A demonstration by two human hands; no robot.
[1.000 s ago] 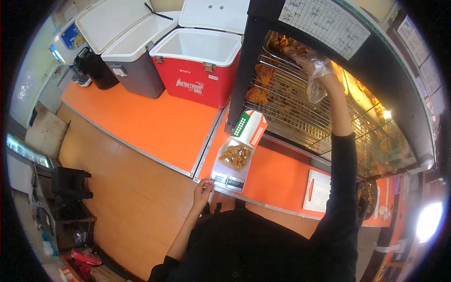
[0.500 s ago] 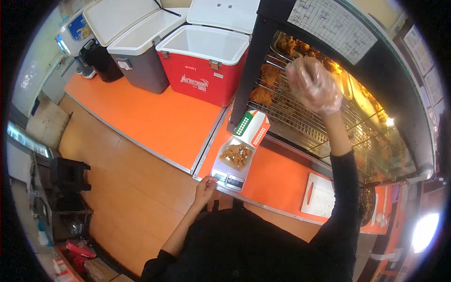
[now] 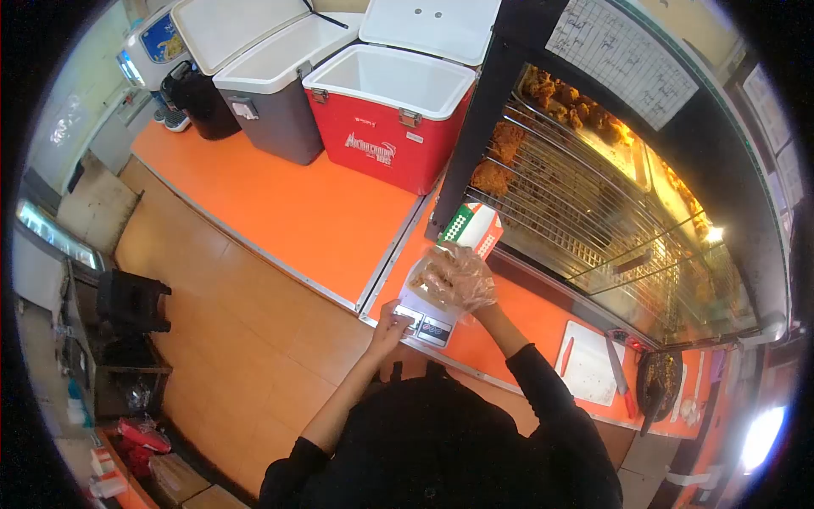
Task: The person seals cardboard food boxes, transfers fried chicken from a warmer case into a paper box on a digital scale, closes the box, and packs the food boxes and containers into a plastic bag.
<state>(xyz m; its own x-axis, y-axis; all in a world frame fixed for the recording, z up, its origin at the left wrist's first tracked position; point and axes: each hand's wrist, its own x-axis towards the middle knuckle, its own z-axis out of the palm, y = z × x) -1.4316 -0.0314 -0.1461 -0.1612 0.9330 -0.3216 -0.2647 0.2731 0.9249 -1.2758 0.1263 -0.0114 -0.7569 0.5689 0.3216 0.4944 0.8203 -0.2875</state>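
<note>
A white kitchen scale point(image 3: 434, 332) with a display and buttons stands at the counter's front edge. My left hand point(image 3: 390, 327) is closed on its front left corner, beside the display. On the scale rests an open paper food box point(image 3: 480, 226), its green, white and orange lid standing up behind. My right hand point(image 3: 462, 278), in a clear plastic glove, is over the box's tray and covers most of it. Its fingertips are down in the tray, so I cannot see whether they hold a piece.
A heated glass cabinet point(image 3: 593, 195) holds fried pieces point(image 3: 490, 177) on wire racks. A red cooler point(image 3: 386, 140) and a grey cooler point(image 3: 275, 123) stand open at the back left. To the right lie a white cutting board point(image 3: 587, 373), a red-handled knife point(image 3: 620, 373) and a dark pan point(image 3: 658, 386).
My right hand has come down from the cabinet's front to the box on the scale. My left hand stays at the scale. The whole view has shifted slightly.
</note>
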